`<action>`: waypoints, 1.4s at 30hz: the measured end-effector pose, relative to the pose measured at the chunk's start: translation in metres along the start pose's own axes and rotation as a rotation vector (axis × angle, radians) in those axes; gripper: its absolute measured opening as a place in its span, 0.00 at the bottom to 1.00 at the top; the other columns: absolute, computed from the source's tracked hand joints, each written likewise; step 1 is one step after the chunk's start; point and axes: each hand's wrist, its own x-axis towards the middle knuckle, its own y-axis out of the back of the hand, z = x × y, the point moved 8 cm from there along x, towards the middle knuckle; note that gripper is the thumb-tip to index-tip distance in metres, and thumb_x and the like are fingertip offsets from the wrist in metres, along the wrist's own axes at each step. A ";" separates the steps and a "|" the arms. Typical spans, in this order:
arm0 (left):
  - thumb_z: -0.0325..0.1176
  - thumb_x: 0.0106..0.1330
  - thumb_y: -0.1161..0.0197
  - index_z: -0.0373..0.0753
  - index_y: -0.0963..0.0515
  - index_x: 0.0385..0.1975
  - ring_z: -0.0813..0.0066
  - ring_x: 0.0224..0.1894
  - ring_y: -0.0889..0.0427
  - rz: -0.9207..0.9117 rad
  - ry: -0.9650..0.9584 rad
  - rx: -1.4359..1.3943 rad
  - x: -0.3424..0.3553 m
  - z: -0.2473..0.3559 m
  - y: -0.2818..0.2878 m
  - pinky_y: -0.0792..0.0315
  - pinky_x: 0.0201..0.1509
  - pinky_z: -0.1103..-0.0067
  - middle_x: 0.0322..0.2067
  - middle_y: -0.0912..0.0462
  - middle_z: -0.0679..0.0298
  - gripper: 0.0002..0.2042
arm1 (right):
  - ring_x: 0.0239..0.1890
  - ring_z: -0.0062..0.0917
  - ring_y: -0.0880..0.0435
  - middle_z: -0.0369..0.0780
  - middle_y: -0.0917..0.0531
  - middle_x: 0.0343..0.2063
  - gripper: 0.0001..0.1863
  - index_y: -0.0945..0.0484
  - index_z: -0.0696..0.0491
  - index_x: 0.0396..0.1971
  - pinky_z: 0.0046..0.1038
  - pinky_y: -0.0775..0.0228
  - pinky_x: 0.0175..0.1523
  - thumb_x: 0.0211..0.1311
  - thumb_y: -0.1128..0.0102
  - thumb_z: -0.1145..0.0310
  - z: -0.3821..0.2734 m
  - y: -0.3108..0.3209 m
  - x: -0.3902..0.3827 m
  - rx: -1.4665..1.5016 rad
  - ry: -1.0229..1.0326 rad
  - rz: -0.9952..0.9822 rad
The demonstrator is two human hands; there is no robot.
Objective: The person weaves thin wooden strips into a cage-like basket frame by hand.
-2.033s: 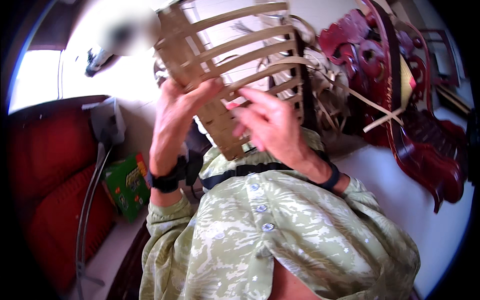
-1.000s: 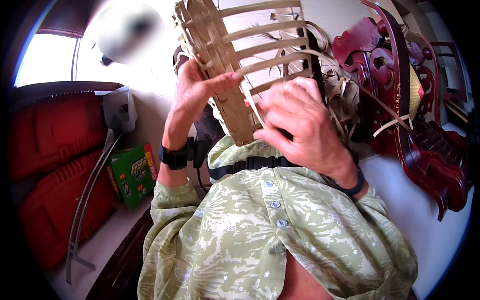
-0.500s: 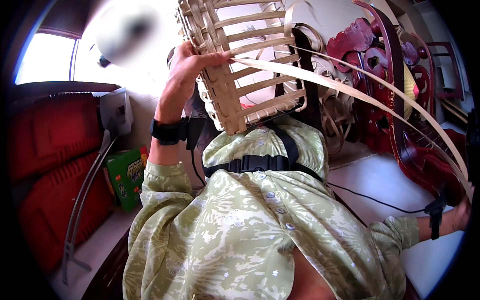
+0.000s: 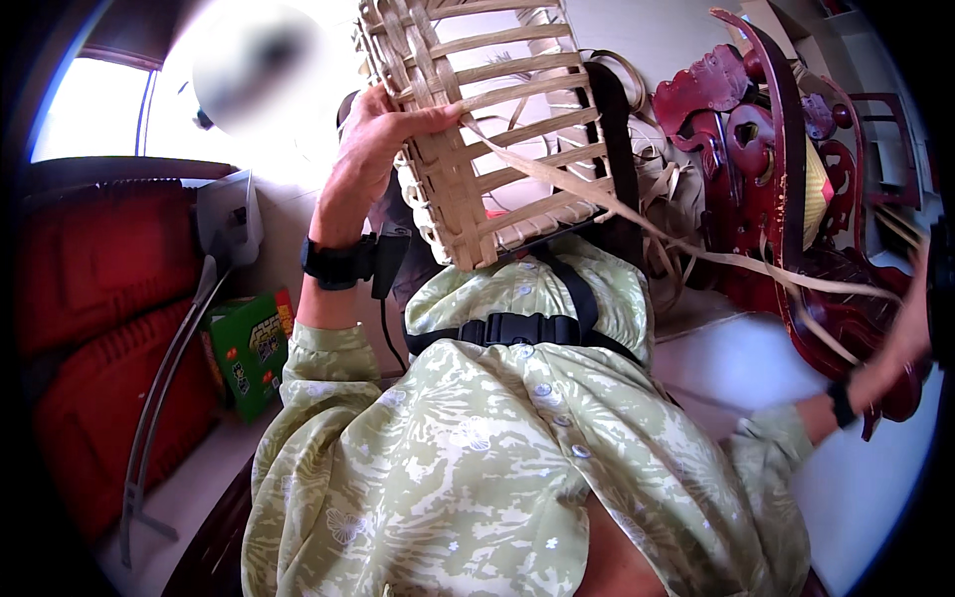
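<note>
My left hand (image 4: 373, 139) grips a woven basket (image 4: 460, 214) of flat tan strips, held upright above my lap. Its thumb presses on the wide woven band, where a long pale strip (image 4: 587, 189) comes out. Spaced crosswise strips leave gaps along the basket's open side. The long strip runs right, slightly slack and bent, to my right hand (image 4: 910, 318) at the picture's edge. That hand is blurred and its fingers are partly cut off, but the strip reaches into it.
Carved dark red wooden furniture (image 4: 789, 179) stands at right. Loose strips (image 4: 671, 194) are heaped beside it. On the left are red cases (image 4: 109, 269), a green box (image 4: 244, 353) and a bent metal stand (image 4: 164, 398). A black strap (image 4: 522, 328) crosses my shirt.
My right hand has moved upward along the right edge. The long strip has dropped from a higher arc and now bends lower. My left hand stays on the basket.
</note>
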 end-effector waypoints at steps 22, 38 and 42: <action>0.29 0.56 0.28 0.33 0.22 0.45 0.77 0.37 0.17 0.087 0.086 -0.036 -0.014 0.005 -0.002 0.27 0.48 0.78 0.34 0.14 0.62 0.17 | 0.23 0.10 0.26 0.31 0.21 0.18 0.13 0.16 0.59 0.30 0.19 0.33 0.29 0.64 0.36 0.63 -0.311 -0.284 -0.226 1.183 -0.328 -1.339; 0.31 0.55 0.27 0.34 0.21 0.42 0.76 0.36 0.16 0.130 0.045 -0.071 -0.019 0.007 -0.003 0.25 0.47 0.79 0.32 0.13 0.62 0.16 | 0.29 0.40 0.16 0.48 0.16 0.26 0.05 0.18 0.58 0.30 0.31 0.23 0.36 0.55 0.36 0.72 -0.309 -0.247 -0.169 0.723 0.272 -0.945; 0.29 0.55 0.27 0.34 0.20 0.43 0.79 0.36 0.17 0.090 0.073 -0.073 -0.020 0.005 -0.003 0.25 0.47 0.79 0.35 0.14 0.64 0.16 | 0.26 0.29 0.16 0.45 0.18 0.22 0.07 0.21 0.60 0.30 0.33 0.27 0.32 0.56 0.35 0.71 -0.319 -0.244 -0.177 0.936 0.125 -1.207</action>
